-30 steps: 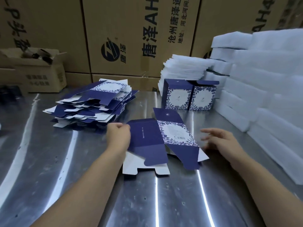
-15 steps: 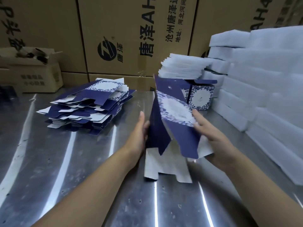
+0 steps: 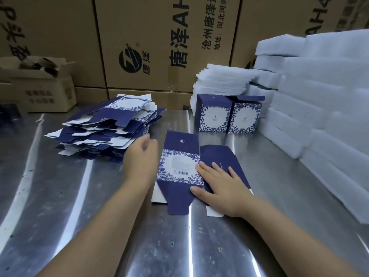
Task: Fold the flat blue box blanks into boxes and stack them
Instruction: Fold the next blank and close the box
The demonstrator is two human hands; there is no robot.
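A flat blue box blank (image 3: pixel 179 156) with a white floral panel lies on the steel table (image 3: pixel 79 216) in front of me. My right hand (image 3: pixel 219 186) presses flat on the blank's right side, fingers straight. Beside the blank's left edge, my left hand (image 3: pixel 141 160) hovers blurred, fingers loosely curled and holding nothing. A messy pile of flat blue blanks (image 3: pixel 105 132) sits at the left. Two folded blue boxes (image 3: pixel 227 114) stand side by side behind the blank, their top flaps open.
White foam sheets (image 3: pixel 319 116) are stacked high along the right side, with a lower stack (image 3: pixel 221 82) behind the folded boxes. Large brown cartons (image 3: pixel 159 47) wall off the back. A small open carton (image 3: pixel 38 88) sits at the far left.
The blank was lifted and half opened between both hands; now it lies flat on the table again, turned over. My right hand presses it down and my left hand has come off it.
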